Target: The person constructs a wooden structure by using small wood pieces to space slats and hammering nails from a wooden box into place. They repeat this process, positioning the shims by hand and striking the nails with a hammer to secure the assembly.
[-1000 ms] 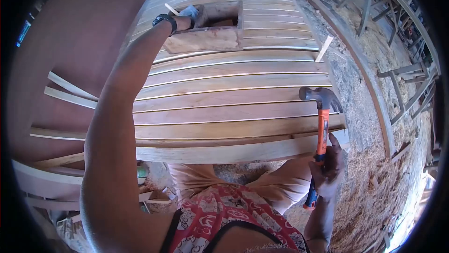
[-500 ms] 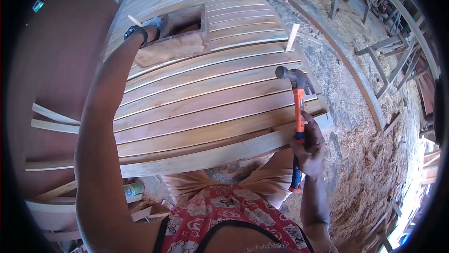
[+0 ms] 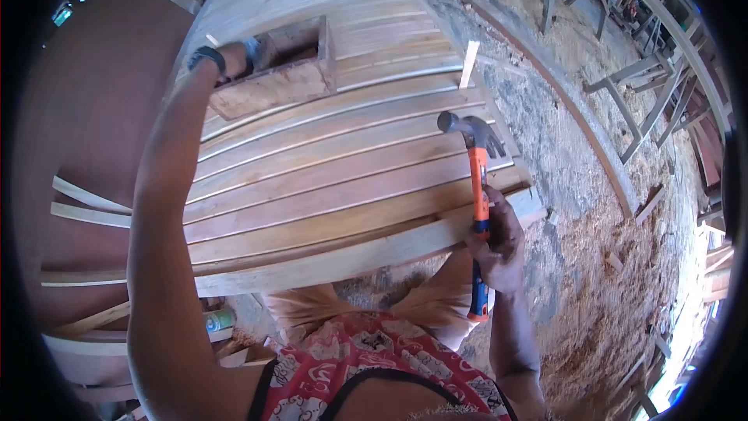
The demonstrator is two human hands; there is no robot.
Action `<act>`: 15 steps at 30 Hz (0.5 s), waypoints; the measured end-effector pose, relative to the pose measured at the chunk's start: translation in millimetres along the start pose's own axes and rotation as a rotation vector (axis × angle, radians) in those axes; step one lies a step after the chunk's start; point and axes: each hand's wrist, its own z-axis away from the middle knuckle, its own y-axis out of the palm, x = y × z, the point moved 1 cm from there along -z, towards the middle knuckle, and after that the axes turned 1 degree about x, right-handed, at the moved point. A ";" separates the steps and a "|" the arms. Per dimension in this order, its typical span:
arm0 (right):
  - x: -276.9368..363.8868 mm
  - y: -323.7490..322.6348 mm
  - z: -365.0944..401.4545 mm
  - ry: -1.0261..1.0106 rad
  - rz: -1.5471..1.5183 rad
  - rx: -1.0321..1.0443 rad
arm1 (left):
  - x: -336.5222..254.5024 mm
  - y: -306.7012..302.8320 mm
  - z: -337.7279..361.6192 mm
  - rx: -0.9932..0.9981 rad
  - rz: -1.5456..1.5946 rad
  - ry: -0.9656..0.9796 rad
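Observation:
My right hand [image 3: 499, 246] is closed around the orange and dark blue handle of a claw hammer [image 3: 478, 179], held upright with its metal head at the top, over the near right end of a slatted wooden panel [image 3: 335, 179]. My left hand [image 3: 235, 60], with a dark band on the wrist, reaches into the left side of an open wooden box [image 3: 273, 88] that sits on the panel. Something bluish shows beside that hand. Its fingers are hidden, so what they touch cannot be made out.
A thin pale wood strip [image 3: 469, 64] sticks up at the panel's right edge. To the left stands a large brown board [image 3: 101, 109] with pale strips near it. Sawdust [image 3: 592, 281] covers the ground at right, where a long beam [image 3: 545, 70] and wooden frames [image 3: 643, 102] lie.
The whole view has shifted slightly, so the panel, box and hammer appear a little further left. My right hand keeps its hold on the hammer; my left hand is still in the box.

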 end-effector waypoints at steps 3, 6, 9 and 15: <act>-3.4 -2.3 0.1 0.027 -0.087 -0.017 | 23.6 -22.1 24.0 -0.455 -0.113 0.435; 5.0 -12.9 -0.5 0.006 -0.221 0.013 | -25.2 -42.5 138.4 -0.628 0.956 0.430; 28.5 -44.3 -20.1 -0.075 -0.083 0.018 | -111.2 -44.3 178.1 -0.590 1.111 0.638; 128.0 -75.6 -110.4 -0.272 -0.177 0.087 | -294.7 22.4 65.0 -0.187 1.494 0.923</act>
